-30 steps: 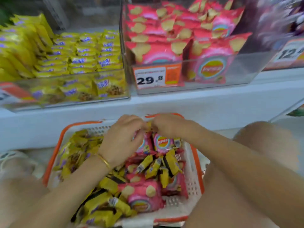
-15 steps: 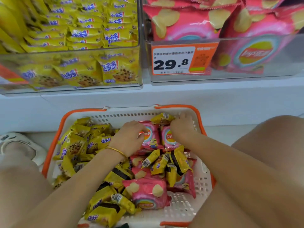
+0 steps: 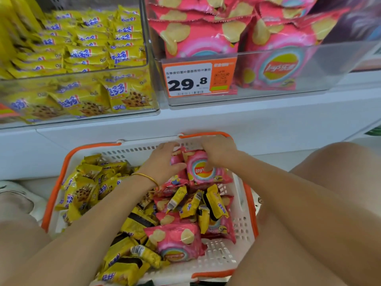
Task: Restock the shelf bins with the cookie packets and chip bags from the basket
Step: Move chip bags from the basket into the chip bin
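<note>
A white basket with orange rims sits on the floor between my knees. It holds yellow cookie packets and pink chip bags. At its far end my left hand and my right hand grip a bunch of pink chip bags from either side. Above, a clear bin of yellow cookie packets stands left and a clear bin of pink chip bags stands right.
A white shelf ledge runs just behind the basket. An orange price tag reading 29.8 hangs on the chip bin's front. My knee is at the right, and a white sandal at the left.
Both hands have shifted to the basket's far end and closed around the pink chip bags. The view has moved closer to the shelf.
</note>
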A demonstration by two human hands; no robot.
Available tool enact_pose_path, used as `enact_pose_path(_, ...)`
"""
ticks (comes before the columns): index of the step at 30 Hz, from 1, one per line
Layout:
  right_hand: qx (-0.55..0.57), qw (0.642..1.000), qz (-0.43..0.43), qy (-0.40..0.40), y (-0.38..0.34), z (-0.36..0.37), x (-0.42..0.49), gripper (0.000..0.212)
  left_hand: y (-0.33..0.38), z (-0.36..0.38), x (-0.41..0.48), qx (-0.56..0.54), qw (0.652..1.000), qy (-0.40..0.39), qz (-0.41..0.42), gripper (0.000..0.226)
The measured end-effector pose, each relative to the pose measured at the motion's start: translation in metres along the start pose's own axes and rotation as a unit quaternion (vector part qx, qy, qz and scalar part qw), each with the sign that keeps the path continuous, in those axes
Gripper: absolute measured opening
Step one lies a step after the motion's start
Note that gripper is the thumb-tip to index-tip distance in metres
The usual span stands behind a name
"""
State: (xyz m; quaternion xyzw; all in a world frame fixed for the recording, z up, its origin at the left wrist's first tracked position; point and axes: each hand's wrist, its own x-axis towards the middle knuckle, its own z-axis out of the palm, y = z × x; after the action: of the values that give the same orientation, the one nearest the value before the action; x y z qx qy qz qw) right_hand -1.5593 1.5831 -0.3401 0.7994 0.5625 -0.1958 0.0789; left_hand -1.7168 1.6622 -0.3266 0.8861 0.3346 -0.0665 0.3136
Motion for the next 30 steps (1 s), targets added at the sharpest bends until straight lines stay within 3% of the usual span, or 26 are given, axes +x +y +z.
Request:
enact_pose_path(3, 0.082, 0.996, -0.022, 0.004, 0.000, -0.029, -0.013, 0.077, 0.014, -0.009, -0.001, -0.127, 0.992, -0.005, -0.026, 0.074)
enact_pose_path(8, 0.325, 0.944, -0.035, -0.032, 0.006, -0.063, -0.038, 0.081, 0.031, -0.030, -0.007, -0.168, 0.985, 0.022, -0.001, 0.047)
enact_pose_path(11, 0.336, 0.937, -0.066, -0.069, 0.018, -0.091, -0.063, 0.028, 0.051, -0.048, -0.015, -0.169, 0.985, 0.001, 0.041, 0.047)
enact_pose_path(12, 0.334, 0.938, -0.069, -0.067, 0.022, -0.099, -0.071, 0.021, 0.059, -0.054, -0.017, -0.168, 0.984, -0.010, 0.054, 0.047)
enact_pose_path(16, 0.353, 0.932, -0.068, -0.037, 0.036, -0.136, -0.105, 0.032, 0.102, -0.088, -0.028, -0.137, 0.982, -0.033, 0.122, 0.049)
enact_pose_path(18, 0.367, 0.928, -0.056, 0.010, 0.047, -0.160, -0.125, 0.033, 0.130, -0.107, -0.033, -0.116, 0.977, -0.022, 0.175, 0.062)
enact_pose_path(20, 0.422, 0.904, -0.048, 0.054, 0.063, -0.184, -0.143, 0.029, 0.159, -0.125, -0.032, -0.104, 0.971, 0.011, 0.217, 0.050)
enact_pose_path(22, 0.485, 0.866, -0.025, 0.118, 0.082, -0.206, -0.158, 0.028, 0.188, -0.144, -0.024, -0.054, 0.965, 0.099, 0.235, 0.027)
enact_pose_path(25, 0.521, 0.819, 0.052, 0.234, 0.106, -0.232, -0.177, 0.021, 0.228, -0.165, -0.004, -0.028, 0.940, 0.233, 0.249, 0.029)
enact_pose_path(27, 0.522, 0.787, 0.098, 0.315, 0.124, -0.243, -0.183, 0.022, 0.247, -0.169, 0.015, -0.020, 0.929, 0.284, 0.237, 0.033)
enact_pose_path(30, 0.432, 0.760, 0.148, 0.462, 0.144, -0.252, -0.187, 0.031, 0.266, -0.162, 0.041, 0.049, 0.933, 0.286, 0.213, 0.033)
